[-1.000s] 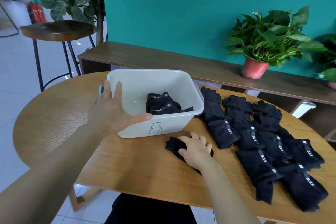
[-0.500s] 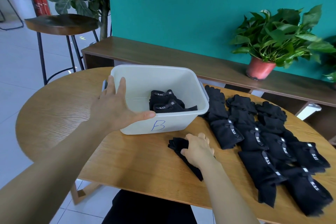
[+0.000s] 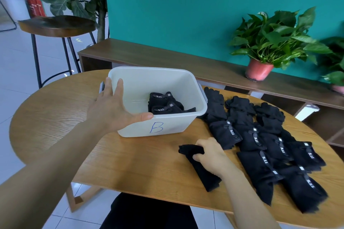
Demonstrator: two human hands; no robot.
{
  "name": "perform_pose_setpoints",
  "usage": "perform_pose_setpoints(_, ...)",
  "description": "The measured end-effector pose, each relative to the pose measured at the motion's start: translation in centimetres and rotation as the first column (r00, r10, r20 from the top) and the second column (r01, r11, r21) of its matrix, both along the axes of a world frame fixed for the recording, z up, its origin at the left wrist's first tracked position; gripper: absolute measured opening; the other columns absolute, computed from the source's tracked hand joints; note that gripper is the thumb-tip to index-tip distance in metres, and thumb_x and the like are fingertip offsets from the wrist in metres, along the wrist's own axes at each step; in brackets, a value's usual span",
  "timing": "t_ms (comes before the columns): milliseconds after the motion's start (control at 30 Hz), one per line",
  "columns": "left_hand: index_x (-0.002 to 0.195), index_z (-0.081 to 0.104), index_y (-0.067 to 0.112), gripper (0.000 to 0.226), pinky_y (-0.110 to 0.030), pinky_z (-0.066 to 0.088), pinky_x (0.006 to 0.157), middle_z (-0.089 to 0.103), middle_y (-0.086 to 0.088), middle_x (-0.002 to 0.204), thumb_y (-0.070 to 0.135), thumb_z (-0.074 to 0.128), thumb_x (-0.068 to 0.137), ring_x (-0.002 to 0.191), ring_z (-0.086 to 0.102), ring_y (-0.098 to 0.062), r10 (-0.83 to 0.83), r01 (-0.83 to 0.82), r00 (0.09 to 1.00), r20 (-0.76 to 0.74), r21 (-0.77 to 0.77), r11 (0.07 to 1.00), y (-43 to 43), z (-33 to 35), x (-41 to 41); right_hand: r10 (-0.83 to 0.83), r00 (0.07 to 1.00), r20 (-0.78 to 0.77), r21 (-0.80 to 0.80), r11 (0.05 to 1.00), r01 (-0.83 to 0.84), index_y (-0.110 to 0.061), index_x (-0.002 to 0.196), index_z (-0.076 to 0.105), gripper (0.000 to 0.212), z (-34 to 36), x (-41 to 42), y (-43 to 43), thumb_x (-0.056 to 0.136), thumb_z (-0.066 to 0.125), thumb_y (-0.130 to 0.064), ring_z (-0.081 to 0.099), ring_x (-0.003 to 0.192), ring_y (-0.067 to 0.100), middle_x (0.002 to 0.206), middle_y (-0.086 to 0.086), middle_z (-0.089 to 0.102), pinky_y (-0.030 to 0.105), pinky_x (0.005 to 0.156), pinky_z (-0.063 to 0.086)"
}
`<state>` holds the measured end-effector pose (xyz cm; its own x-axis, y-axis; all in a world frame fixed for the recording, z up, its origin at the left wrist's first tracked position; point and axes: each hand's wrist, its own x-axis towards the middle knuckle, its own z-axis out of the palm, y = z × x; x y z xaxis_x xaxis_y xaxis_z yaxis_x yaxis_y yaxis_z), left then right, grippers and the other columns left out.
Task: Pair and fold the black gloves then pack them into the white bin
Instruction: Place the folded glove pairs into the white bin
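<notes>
On the round wooden table (image 3: 130, 163), the white bin (image 3: 175, 126), marked with a blue "B" on its front wall, stood just ahead of the person. It held only a little: the packed gloves (image 3: 163, 103) lay folded toward its right side, two label straps showing, which I judged to be two pairs at most, with much of the bin floor bare.

The left hand (image 3: 111, 106) was spread, fingers straight, over the bin's near-left corner, its thumb lying along the front rim. It clasped nothing, and whether it pressed down could not be told. The right hand (image 3: 210, 152) had its fingers curled around the glove bundle (image 3: 202, 173), a long black strip lying on the table just in front of the bin and to its right. That bundle looked paired, but I could not tell whether it was fully folded.

To the right, the laid-out gloves (image 3: 260, 145) lay in overlapping rows, near the bin's right wall at their far end and running toward the table's near edge. None of them looked folded.

So the task seemed to be in its early part: a small share was packed, one bundle was in hand and probably headed for the bin, and most of the pairing, folding and packing was left.
</notes>
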<state>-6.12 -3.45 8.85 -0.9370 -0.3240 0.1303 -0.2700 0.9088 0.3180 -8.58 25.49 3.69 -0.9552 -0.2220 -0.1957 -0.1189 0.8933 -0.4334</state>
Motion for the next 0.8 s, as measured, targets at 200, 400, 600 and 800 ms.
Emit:
perform_pose_setpoints(200, 0.155, -0.009, 0.026, 0.16, -0.053, 0.036, 0.109, -0.014, -0.003, 0.164, 0.11, 0.023, 0.022, 0.151, 0.004, -0.026, -0.027, 0.027, 1.0, 0.013, 0.038, 0.999, -0.4, 0.2, -0.3, -0.004, 0.995, -0.096, -0.076, 0.997, -0.003, -0.021, 0.098, 0.06, 0.006, 6.7, -0.1, 3.0, 0.093, 0.064, -0.021, 0.051, 0.089, 0.017, 0.107, 0.003, 0.044, 0.024, 0.065, 0.039)
perform_pose_setpoints(400, 0.155, -0.009, 0.025, 0.161, -0.049, 0.037, 0.11, -0.015, 0.001, 0.164, 0.111, 0.025, 0.023, 0.152, 0.0, -0.021, -0.07, 0.07, 0.998, 0.005, 0.062, 0.996, -1.0, 0.3, -0.5, 0.153, 0.959, -0.237, -0.003, 0.987, -0.159, -0.021, 0.1, 0.06, 0.009, 13.8, -1.6, 1.0, 0.093, 0.065, -0.021, 0.05, 0.095, 0.019, 0.106, 0.001, 0.044, 0.028, 0.073, 0.042)
perform_pose_setpoints(600, 0.154, -0.017, 0.027, 0.16, -0.043, 0.033, 0.112, -0.024, 0.003, 0.162, 0.111, 0.026, 0.025, 0.152, 0.004, -0.021, -0.124, 0.123, 0.992, 0.001, 0.072, 0.99, -1.4, 0.3, -0.3, 0.411, 0.871, -0.268, 0.134, 0.912, -0.389, -0.02, 0.097, 0.061, 0.008, 16.4, -5.8, -4.8, 0.091, 0.067, -0.02, 0.051, 0.096, 0.021, 0.107, 0.003, 0.042, 0.034, 0.084, 0.047)
perform_pose_setpoints(800, 0.146, -0.034, 0.032, 0.155, -0.038, 0.025, 0.118, -0.033, 0.003, 0.158, 0.111, 0.024, 0.027, 0.152, -0.005, -0.016, -0.148, 0.148, 0.989, 0.001, 0.042, 0.988, -1.9, -0.1, -0.4, 0.584, 0.784, -0.212, 0.21, 0.81, -0.547, -0.025, 0.096, 0.061, 0.012, 15.0, -10.7, -9.8, 0.089, 0.069, -0.018, 0.047, 0.101, 0.02, 0.109, -0.002, 0.041, 0.038, 0.091, 0.046)
